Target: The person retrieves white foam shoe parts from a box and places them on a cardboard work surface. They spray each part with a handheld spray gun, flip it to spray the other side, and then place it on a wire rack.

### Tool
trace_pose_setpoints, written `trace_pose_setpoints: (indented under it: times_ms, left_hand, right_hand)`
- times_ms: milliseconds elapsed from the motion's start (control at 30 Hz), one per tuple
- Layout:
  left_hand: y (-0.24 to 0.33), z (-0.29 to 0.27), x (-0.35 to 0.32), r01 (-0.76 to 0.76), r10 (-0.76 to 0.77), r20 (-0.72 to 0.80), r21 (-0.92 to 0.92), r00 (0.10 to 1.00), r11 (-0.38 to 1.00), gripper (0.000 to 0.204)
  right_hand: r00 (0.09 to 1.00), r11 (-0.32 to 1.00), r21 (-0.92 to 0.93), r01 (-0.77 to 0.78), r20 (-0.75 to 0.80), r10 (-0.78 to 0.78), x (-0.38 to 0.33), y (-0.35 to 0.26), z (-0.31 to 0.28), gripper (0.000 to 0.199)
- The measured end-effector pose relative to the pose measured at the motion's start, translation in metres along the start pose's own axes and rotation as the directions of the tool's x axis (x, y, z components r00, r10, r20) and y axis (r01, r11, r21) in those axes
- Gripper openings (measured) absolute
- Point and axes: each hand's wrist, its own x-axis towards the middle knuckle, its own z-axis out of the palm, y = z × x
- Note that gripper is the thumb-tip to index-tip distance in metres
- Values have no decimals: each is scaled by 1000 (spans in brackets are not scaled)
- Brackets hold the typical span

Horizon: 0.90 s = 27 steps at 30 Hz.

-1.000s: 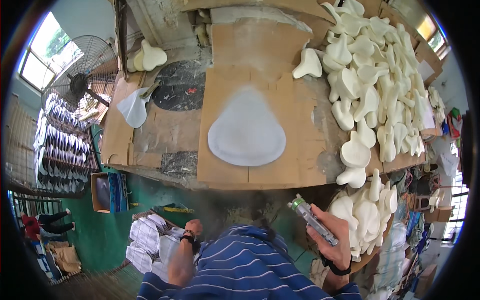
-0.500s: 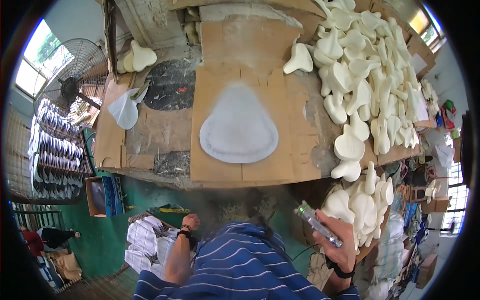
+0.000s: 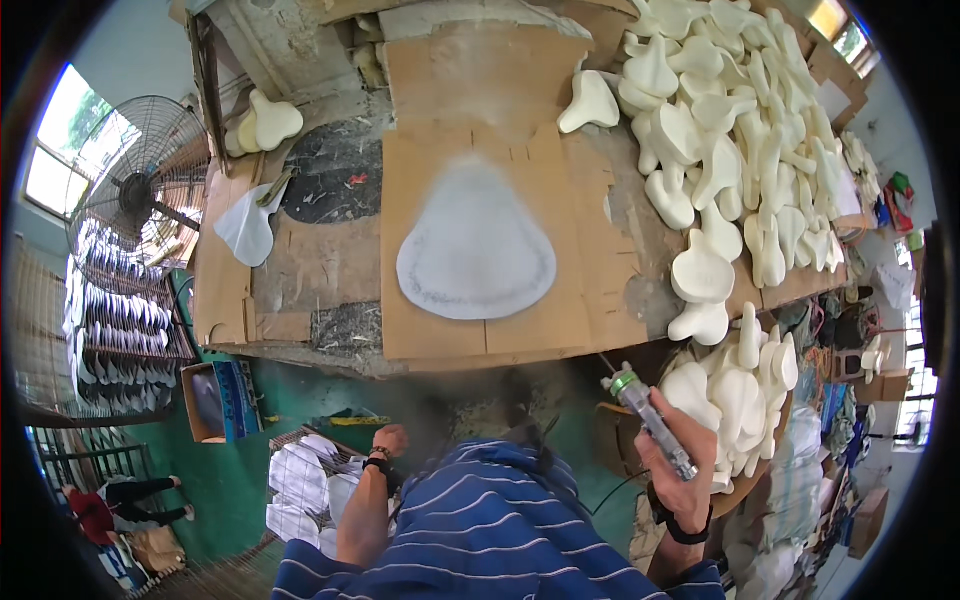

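My right hand point(image 3: 684, 462) is wrapped round a metal spray gun point(image 3: 652, 422) with a green ring near its tip. The gun points up and left at the table's front edge, and a thin dark hose appears to trail below it. My left hand point(image 3: 391, 440) hangs by my left side, fingers curled, with nothing visible in it. In front of me a pale grey-white saddle-shaped sheet point(image 3: 477, 255) lies flat on a cardboard sheet point(image 3: 560, 320). Its narrow far end looks hazy.
Many cream foam saddle pads point(image 3: 700, 150) are piled on the right of the table; more fill a round container point(image 3: 735, 400) below. A folded white piece point(image 3: 246, 228) lies left. A fan point(image 3: 135, 185), racks of white pieces point(image 3: 120, 330) and a person point(image 3: 95, 520) are farther left.
My right hand has lifted the spray gun a little, toward the table's front edge. The whole view has tilted slightly. My left hand stays low at my side.
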Motion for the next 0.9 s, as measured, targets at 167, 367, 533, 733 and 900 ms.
trace_pose_setpoints:
  times_ms: [167,367,533,733,900]
  left_hand:
    - [-55,-25,54,-571,607,190,627,772,530,18]
    - [-44,-9,43,-399,390,92,132,916,907,18]
    - [6,8,20,-103,102,9,103,995,989,17]
    - [19,4,10,10,-3,75,-87,997,996,27]
    - [49,6,6,-82,90,46,-138,995,987,29]
  right_hand:
    - [998,999,11,-36,45,36,-10,7,-14,55]
    - [995,999,-36,17,101,-13,-13,5,-17,59]
    - [992,1000,-24,0,123,3,-17,-1,-18,61]
    - [994,993,48,-108,-9,108,-22,15,-11,59]
    - [996,996,-18,-89,-6,89,-29,26,-4,58]
